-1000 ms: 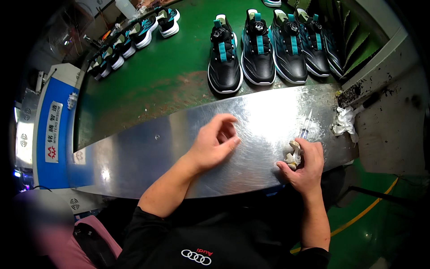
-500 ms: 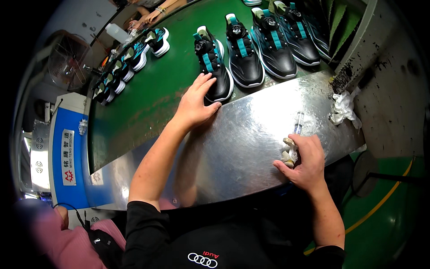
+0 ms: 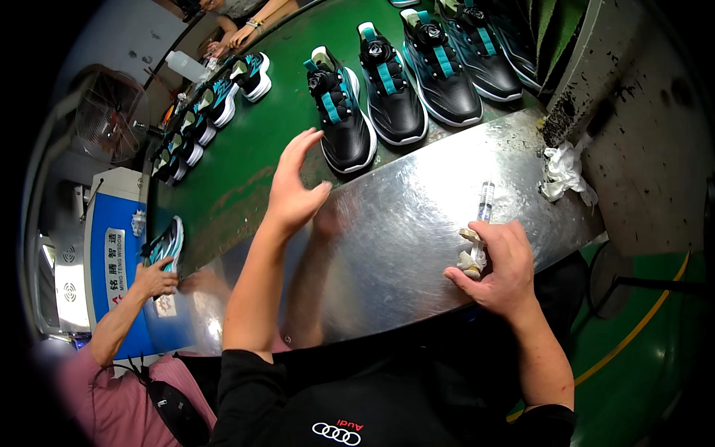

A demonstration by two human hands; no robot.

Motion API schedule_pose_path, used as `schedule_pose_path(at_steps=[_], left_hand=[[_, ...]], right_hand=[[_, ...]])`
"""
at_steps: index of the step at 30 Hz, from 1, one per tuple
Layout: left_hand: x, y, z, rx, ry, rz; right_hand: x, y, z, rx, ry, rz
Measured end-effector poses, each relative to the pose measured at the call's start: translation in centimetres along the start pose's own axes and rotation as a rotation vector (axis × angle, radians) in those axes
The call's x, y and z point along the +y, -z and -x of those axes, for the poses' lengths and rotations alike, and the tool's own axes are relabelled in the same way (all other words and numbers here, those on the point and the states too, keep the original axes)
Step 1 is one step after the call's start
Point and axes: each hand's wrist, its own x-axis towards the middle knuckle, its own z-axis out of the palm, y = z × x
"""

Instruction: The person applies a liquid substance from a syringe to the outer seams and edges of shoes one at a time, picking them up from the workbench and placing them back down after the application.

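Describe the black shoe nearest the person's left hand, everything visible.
The shoe has a smooth, leather-like black upper, a teal front strip, a dark round dial, a teal tab near the opening and a white sole edge. It stands sole-down on the green surface, toe toward the person, beside the metal plate. The open left hand is close beside it; contact is unclear.

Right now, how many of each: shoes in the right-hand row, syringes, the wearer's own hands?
Black shoes, right-hand row: 5 visible, rightmost partly hidden
Syringe: 1
Wearer's own, left hand and right hand: 2
Total: 8
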Motion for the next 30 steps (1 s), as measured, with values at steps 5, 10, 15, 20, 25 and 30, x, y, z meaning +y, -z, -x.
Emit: schedule_pose_path(at_steps=[5, 10, 15, 20, 25, 30], left_hand=[[0.6, -0.6, 6.6, 0.099, 0.108, 0.447], [-2.0, 0.8, 11.1, 0.11, 0.235, 0.493], [-7.9, 8.8, 13.1, 0.584, 0.549, 0.562], [-17.1, 18.5, 23.8, 1.187, 0.688, 0.919], [-14.7, 18.4, 22.5, 1.172, 0.726, 1.088], [-16.0, 19.2, 22.9, 1.185, 0.738, 1.019]], right_hand=[[0.0, -0.4, -0.2, -0.026, -0.014, -0.021], [0.4, -0.7, 0.1, -0.051, 0.008, -0.031], [0.3, -0.2, 0.5, -0.042, -0.026, -0.061], [0.3, -0.9, 0.7, -0.069, -0.004, -0.062], [0.4, -0.5, 0.6, -0.072, -0.031, -0.039], [0.2, -0.7, 0.5, -0.067, 0.031, -0.022]])
